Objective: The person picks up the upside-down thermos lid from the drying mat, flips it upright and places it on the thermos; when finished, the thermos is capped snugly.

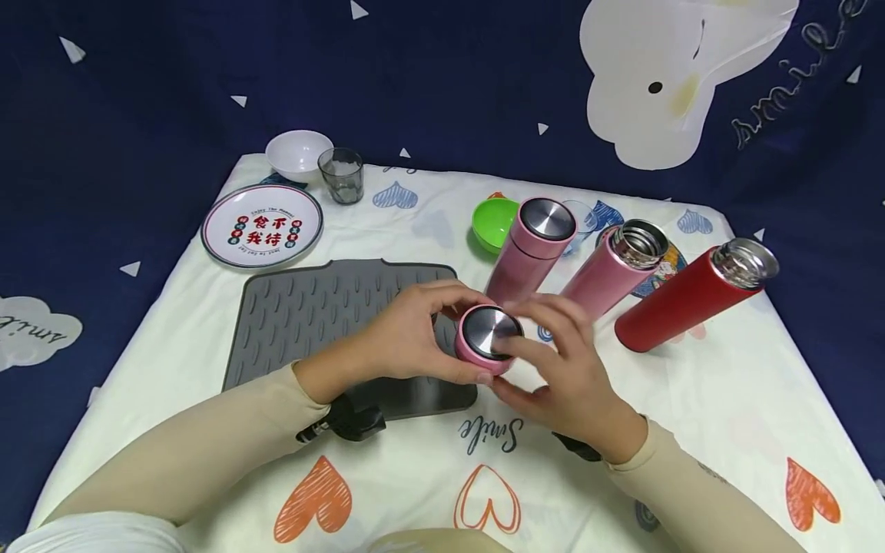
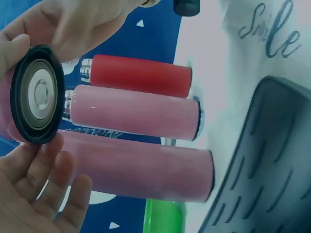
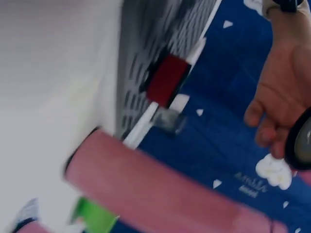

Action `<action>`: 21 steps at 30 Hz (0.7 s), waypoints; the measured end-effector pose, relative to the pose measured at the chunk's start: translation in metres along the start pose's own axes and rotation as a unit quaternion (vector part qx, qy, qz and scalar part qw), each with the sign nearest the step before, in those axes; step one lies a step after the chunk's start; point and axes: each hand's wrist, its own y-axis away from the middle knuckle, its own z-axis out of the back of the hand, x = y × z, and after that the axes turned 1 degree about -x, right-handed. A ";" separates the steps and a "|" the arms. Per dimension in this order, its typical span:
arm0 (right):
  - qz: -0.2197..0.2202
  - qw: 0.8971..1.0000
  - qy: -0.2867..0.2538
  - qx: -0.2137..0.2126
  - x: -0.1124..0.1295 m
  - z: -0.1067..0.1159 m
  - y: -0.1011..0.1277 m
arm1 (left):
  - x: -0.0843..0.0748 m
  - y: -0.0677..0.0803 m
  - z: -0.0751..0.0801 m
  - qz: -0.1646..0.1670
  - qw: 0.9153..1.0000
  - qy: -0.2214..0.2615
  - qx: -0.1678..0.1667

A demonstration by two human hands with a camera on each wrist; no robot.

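Note:
A pink bottle lid (image 1: 492,338) with a brushed metal top is held above the edge of the grey mat. My left hand (image 1: 422,330) grips it, thumb at the near side and fingers around the far side. The left wrist view shows the lid's underside (image 2: 41,94) with its dark rim. My right hand (image 1: 563,361) is blurred at the lid's right side, a finger over the metal top; whether it pinches the lid is unclear. Behind the hands stand a capped pink bottle (image 1: 525,257), an open pink bottle (image 1: 604,276) and an open red bottle (image 1: 681,299).
The grey mat (image 1: 311,322) lies under my left forearm; a red lid (image 3: 167,80) sits on it. Farther back are a patterned plate (image 1: 261,209), a white bowl (image 1: 299,153), a dark glass (image 1: 342,177) and a green bowl (image 1: 489,224). Another plate (image 1: 671,269) lies behind the bottles.

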 end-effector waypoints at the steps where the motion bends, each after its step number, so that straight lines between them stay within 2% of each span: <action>1: -0.011 0.999 0.004 -0.034 0.000 0.001 0.000 | -0.001 -0.001 0.001 -0.009 1.000 -0.008 -0.005; 2: -0.031 0.997 0.009 -0.075 -0.002 0.003 0.001 | -0.001 -0.003 0.002 -0.014 1.000 -0.012 -0.010; 4: -0.095 0.982 0.009 -0.161 -0.006 0.007 0.003 | -0.001 -0.004 0.005 -0.022 0.999 -0.017 -0.015; 5: -0.138 0.971 -0.002 -0.197 -0.009 0.010 0.004 | -0.002 -0.005 0.007 -0.025 0.999 -0.021 -0.018; 7: -0.250 0.937 -0.023 -0.243 -0.018 0.015 0.010 | -0.003 -0.005 0.011 -0.029 0.999 -0.024 -0.024; 9: -0.387 0.891 -0.038 -0.234 -0.030 0.021 0.018 | -0.005 -0.004 0.013 -0.034 0.999 -0.025 -0.027; 12: -0.552 0.818 -0.055 -0.154 -0.053 0.026 0.032 | -0.008 -0.004 0.015 -0.031 0.998 -0.030 -0.035; 13: -0.583 0.801 -0.055 -0.125 -0.059 0.027 0.035 | -0.009 -0.004 0.015 -0.031 0.998 -0.031 -0.034; 14: -0.605 0.789 -0.043 -0.093 -0.065 0.029 0.039 | -0.010 -0.004 0.014 -0.030 0.998 -0.033 -0.034; 15: -0.617 0.784 -0.031 -0.068 -0.069 0.030 0.043 | -0.011 -0.004 0.012 -0.028 0.998 -0.037 -0.033; 18: -0.622 0.782 0.011 -0.027 -0.073 0.036 0.051 | -0.013 -0.004 0.007 -0.028 0.998 -0.042 -0.034; 21: -0.610 0.792 0.026 -0.006 -0.062 0.041 0.054 | -0.016 -0.006 0.005 -0.031 0.997 -0.043 -0.050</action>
